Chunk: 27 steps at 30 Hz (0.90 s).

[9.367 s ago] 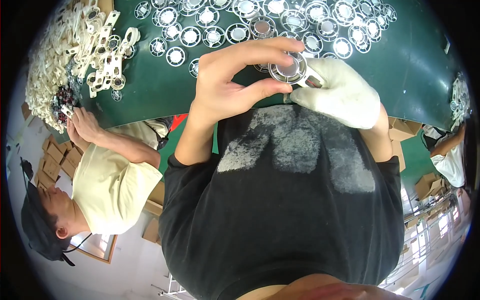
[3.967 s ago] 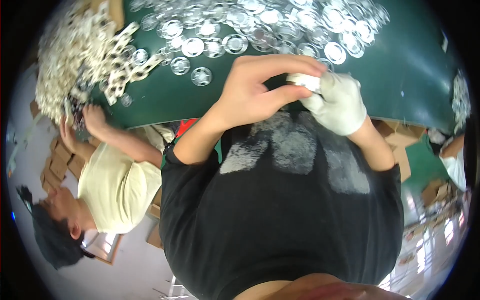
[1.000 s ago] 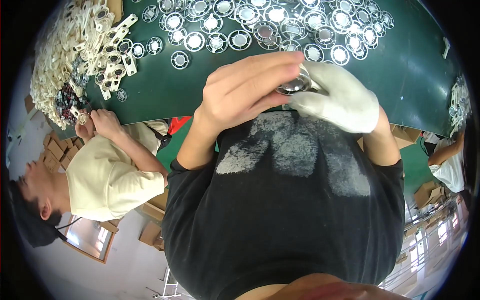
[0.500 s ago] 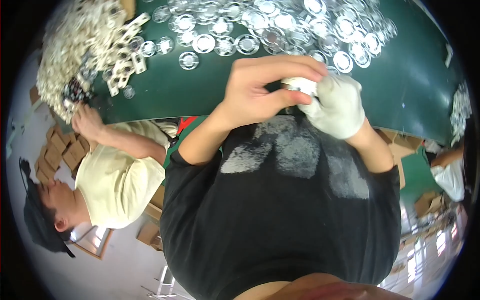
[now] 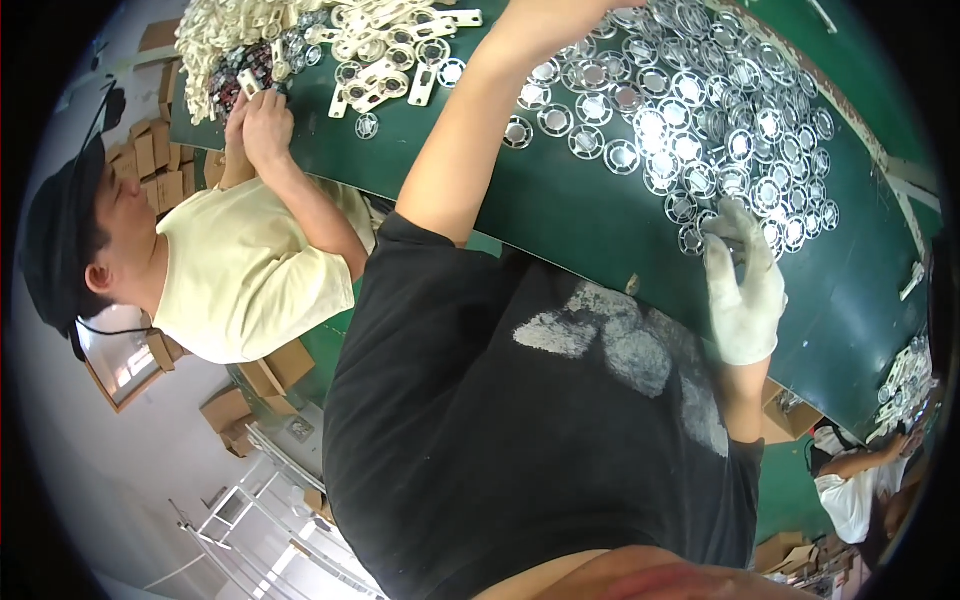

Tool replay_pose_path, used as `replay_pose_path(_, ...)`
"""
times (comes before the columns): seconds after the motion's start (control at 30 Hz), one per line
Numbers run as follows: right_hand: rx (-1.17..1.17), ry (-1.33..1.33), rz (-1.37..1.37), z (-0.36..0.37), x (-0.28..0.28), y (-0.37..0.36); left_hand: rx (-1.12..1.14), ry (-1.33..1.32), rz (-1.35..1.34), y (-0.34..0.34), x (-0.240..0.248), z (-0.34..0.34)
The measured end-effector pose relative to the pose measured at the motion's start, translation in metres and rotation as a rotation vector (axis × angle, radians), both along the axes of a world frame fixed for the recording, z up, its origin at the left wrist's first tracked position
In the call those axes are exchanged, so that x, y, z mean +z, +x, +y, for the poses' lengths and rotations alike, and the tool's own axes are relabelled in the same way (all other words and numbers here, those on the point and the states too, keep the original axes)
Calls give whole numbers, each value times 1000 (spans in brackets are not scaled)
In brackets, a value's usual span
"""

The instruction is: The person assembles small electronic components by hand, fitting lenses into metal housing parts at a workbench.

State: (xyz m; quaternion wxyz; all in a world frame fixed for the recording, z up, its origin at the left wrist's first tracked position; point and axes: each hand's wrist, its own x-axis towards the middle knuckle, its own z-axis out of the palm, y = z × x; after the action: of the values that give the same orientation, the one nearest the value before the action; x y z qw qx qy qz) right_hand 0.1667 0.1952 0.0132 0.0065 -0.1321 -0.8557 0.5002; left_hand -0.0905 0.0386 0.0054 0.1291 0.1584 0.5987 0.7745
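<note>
Hands: two, held well apart from each other. Bare left hand (image 5: 550, 22) at the top edge of the view, forearm rising steeply from a short black cloth sleeve (image 5: 420, 232), fingers pointing right and cut off by the frame; cannot tell whether it grips anything. Right hand (image 5: 745, 300) in a white fabric glove, wrist low, fingers reaching upward, thumb and fingers parted at the near edge of the heap; contact with a piece there hard to tell.

Counts: silver, round, spoked discs with shiny centres (image 5: 689, 87), dozens, overlapping, too many to count; they spread from under the left forearm to just beyond the gloved fingers. Cream, flat, ring-ended plastic links (image 5: 385, 75), many, left of the left forearm, beside a tall cream heap (image 5: 215, 50). One small silver spoked ring (image 5: 367, 126) apart, below the links. Co-workers, two: one in a pale yellow shirt (image 5: 255, 265) at left, one in a white shirt (image 5: 845, 505) at lower right.

Edges: dark green, smooth worktop (image 5: 560, 205); near edge slants down rightward past the black shirt, far edge bordered by a worn pale strip (image 5: 855, 115). Green band between discs and near edge; wider green stretch right of the glove, toward a mixed pale pile (image 5: 905, 385)
</note>
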Motion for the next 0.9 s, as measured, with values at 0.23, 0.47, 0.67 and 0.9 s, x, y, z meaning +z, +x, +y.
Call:
replay_pose_path(0.23,169,-9,-31,-6,0,-1,598,-1407,677,-2,-57,-149)
replay_pose_path(0.47,258,42,81,-14,-2,-11,472,-1341,465,25,-66,-179)
replay_pose_path(0.67,263,-3,49,-29,-7,-23,531,-672,145,61,-22,-142)
replay_pose_path(0.9,245,353,113,-55,-24,-30,-116,111,-178,175,-25,-60)
